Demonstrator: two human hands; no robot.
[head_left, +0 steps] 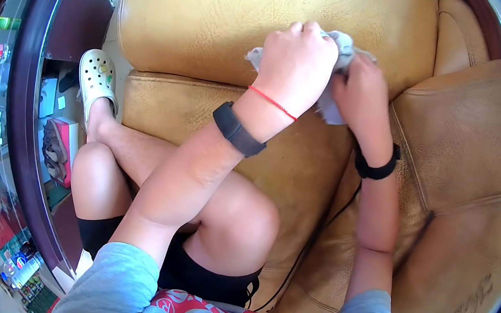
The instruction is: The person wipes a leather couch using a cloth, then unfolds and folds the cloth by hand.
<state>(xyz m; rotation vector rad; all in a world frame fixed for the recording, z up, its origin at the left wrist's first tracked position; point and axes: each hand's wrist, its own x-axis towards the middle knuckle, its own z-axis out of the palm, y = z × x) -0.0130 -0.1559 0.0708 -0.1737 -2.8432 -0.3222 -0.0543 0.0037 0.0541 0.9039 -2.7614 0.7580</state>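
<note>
A crumpled grey-white cloth (342,48) is bunched up between my two hands, above the tan leather sofa (219,16). My left hand (299,57) is closed on it, knuckles up, with a loose edge of the cloth sticking out on its left side. On the right of the bundle, my right hand (364,89) has its fingers bent round the cloth, and part of the cloth hangs down between the hands. The fingertips of both hands are mostly hidden. A red string and a dark band circle my left wrist; a black band is on my right wrist.
Along the left stands a dark cabinet (27,91) with a glass top, bottles and boxes. Shoes (55,153) sit on its shelf. My crossed legs and a pale clog (99,79) are at left centre. A black cable (308,246) runs over the sofa; its armrest is at right.
</note>
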